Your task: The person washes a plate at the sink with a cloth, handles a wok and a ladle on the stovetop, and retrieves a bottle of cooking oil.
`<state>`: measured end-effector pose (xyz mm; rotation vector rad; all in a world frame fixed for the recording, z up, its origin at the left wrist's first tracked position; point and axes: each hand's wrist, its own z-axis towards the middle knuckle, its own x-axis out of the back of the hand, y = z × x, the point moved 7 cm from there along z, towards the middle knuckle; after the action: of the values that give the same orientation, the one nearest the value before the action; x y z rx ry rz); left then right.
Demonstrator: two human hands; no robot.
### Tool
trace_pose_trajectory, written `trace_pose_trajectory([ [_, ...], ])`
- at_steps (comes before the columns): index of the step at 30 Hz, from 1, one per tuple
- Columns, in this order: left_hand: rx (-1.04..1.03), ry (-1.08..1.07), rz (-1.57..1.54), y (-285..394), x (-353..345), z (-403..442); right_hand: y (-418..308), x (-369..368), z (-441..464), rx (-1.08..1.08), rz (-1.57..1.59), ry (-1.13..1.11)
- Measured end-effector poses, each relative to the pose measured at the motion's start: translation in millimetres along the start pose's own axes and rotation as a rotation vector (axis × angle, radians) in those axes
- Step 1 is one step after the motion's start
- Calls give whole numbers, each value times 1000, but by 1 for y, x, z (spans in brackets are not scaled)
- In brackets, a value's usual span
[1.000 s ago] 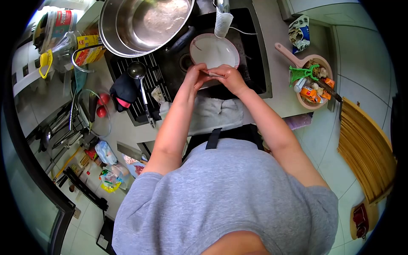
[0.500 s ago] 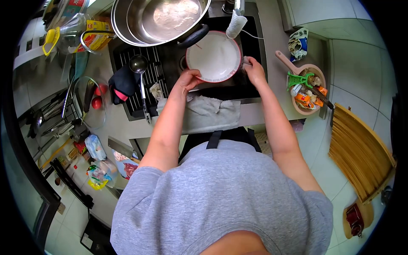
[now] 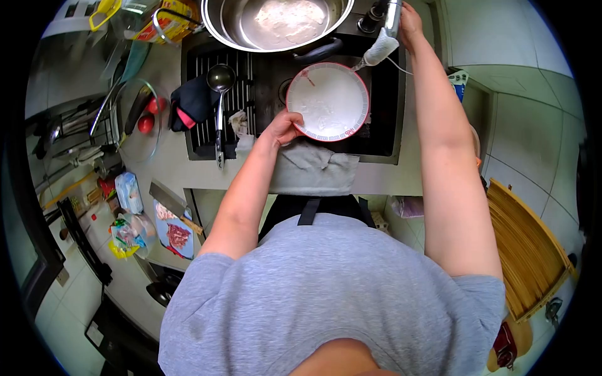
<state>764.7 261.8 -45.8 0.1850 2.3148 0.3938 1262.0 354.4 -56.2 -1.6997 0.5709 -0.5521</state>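
Note:
My left hand (image 3: 285, 127) grips the lower-left rim of a white bowl (image 3: 329, 100) with a red edge, thumb over the rim. Some clear water ripples inside the bowl. My right hand (image 3: 411, 26) is up at the metal faucet (image 3: 392, 22), its fingers curled against the side and partly hidden. White wrapping covers the faucet's spout (image 3: 380, 49), which points down at the bowl's upper right edge, where a little water shows. Just above the bowl stands a big steel pot (image 3: 216, 25) with pale stuff in its bottom.
A ladle (image 3: 221, 78) and a dark mitt (image 3: 190, 103) lie on the ribbed rack at left. A grey towel (image 3: 313, 172) hangs over the counter's front edge. Further left are a glass lid (image 3: 155, 172), a cleaver (image 3: 168, 197) and a cutting board with meat (image 3: 179, 235).
My right hand has left the bowl's right side and reached up to the faucet. My left hand keeps the bowl, and water now shows in it. The view has shifted.

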Motion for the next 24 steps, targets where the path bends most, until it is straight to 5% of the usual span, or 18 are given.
trace_pose_trajectory([
  [1, -25, -2, 0, -1, 0, -5, -28, -21, -26, -68, 171, 14],
  [7, -65, 39, -10, -1, 13, -39, -72, -27, -95, 18, -174, -61],
  [10, -126, 59, -48, 3, 12, -65, -32, -39, -143, -53, -124, -43],
  [11, -159, 70, -52, 6, 14, -76, -13, -53, -180, -362, -63, 7],
  [14, -237, 41, -52, 12, 17, -98, -36, -142, -309, -691, 210, -615],
  [15, -220, 62, -32, 14, 15, -106, -48, -167, -343, -705, 448, -683],
  [16, -230, 88, 23, 12, 21, -107, -28, -162, -359, -834, 340, -680],
  [20, -135, 153, -30, 11, 14, -117, 4, -163, -360, -723, 230, -552],
  [24, -327, 221, 181, 28, -11, -133, -15, -158, -372, -634, 230, -598],
])
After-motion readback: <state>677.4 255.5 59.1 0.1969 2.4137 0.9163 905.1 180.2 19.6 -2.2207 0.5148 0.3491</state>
